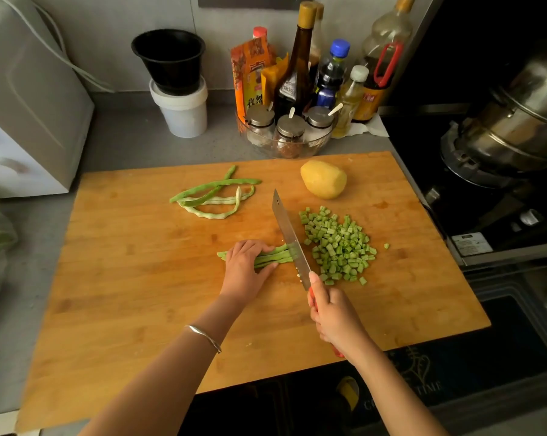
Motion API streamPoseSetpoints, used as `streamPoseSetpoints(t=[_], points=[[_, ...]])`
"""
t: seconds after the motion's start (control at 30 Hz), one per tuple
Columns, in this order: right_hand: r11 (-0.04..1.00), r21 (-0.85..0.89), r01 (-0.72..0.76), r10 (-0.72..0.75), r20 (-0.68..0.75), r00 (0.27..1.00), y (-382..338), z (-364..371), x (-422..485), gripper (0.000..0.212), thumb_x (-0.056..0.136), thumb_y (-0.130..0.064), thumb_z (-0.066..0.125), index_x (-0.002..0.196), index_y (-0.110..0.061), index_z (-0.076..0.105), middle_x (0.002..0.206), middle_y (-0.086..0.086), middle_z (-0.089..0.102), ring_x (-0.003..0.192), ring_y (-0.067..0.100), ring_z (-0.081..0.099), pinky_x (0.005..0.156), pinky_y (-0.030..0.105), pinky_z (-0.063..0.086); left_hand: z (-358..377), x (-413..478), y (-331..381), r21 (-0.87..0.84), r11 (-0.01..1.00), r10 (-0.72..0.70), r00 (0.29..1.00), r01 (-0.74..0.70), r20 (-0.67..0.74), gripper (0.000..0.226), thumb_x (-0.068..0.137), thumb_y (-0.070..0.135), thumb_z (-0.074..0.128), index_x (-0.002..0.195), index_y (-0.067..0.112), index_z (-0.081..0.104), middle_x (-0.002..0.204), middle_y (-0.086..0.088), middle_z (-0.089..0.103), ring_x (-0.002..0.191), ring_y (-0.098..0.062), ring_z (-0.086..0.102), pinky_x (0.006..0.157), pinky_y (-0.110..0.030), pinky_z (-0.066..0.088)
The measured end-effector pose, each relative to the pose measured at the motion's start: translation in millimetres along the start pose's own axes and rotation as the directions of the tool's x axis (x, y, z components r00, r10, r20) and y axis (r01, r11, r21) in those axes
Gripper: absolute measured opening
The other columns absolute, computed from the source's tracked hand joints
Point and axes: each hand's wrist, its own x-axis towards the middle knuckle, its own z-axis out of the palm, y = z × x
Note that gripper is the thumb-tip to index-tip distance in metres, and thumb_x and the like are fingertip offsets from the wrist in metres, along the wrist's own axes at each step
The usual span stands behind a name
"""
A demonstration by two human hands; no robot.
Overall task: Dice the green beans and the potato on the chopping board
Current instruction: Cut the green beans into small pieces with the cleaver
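Observation:
A large wooden chopping board [140, 278] covers the counter. My left hand [245, 269] holds a bundle of green beans [273, 257] flat on the board, fingers curled over them. My right hand [333, 316] grips the red handle of a cleaver [289, 234], whose blade rests on the right end of the bundle. Right of the blade lies a pile of diced green beans [338, 243]. Several whole beans [213, 193] lie at the back of the board. A peeled yellow potato [324, 179] sits at the back right.
Behind the board stand a glass bowl of spice jars [287, 133], sauce bottles [297, 64] and a black pot on a white tub [179, 86]. A stove with a steel pot [517, 121] is at the right. A white appliance [20, 105] stands at the left.

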Motion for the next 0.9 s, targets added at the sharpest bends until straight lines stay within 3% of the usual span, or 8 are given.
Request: streamPoseSetpoints(t=[0.37,0.6,0.9], points=[[0.999,-0.012,-0.041,0.04,-0.056,0.998,-23,8,36,0.06,0.096,-0.064,0.032,0.063,-0.017,0.049,0.041,-0.008,0.039,0.043,0.017,0.038,0.047,0.029,0.026,-3,2,3,0.027,1.0,0.003,1.0,-0.003,0.013,0.025,0.081,0.026,0.073,0.104,0.02,0.068,0.106,0.004,0.064,0.107,-0.02,0.051,0.089,-0.027,0.028],[0.996,0.093,0.017,-0.012,-0.045,0.999,-16,-3,15,0.056,0.099,-0.057,0.032,0.067,-0.013,0.046,0.047,-0.003,0.033,0.036,0.012,0.028,0.04,0.023,0.021,-8,-3,0,0.127,0.987,0.099,0.995,-0.098,-0.005,0.033,0.082,0.035,0.072,0.112,0.023,0.065,0.108,0.004,0.065,0.104,-0.019,0.054,0.093,-0.033,0.036],[0.995,0.072,0.068,-0.069,0.021,0.997,-15,5,0,0.056,0.099,-0.057,0.032,0.065,-0.014,0.045,0.045,-0.006,0.032,0.035,0.009,0.029,0.036,0.021,0.022,-11,-2,-7,0.053,0.988,0.147,0.989,-0.146,-0.009,0.023,0.081,0.019,0.073,0.105,0.019,0.072,0.109,0.004,0.07,0.105,-0.016,0.062,0.095,-0.037,0.045]])
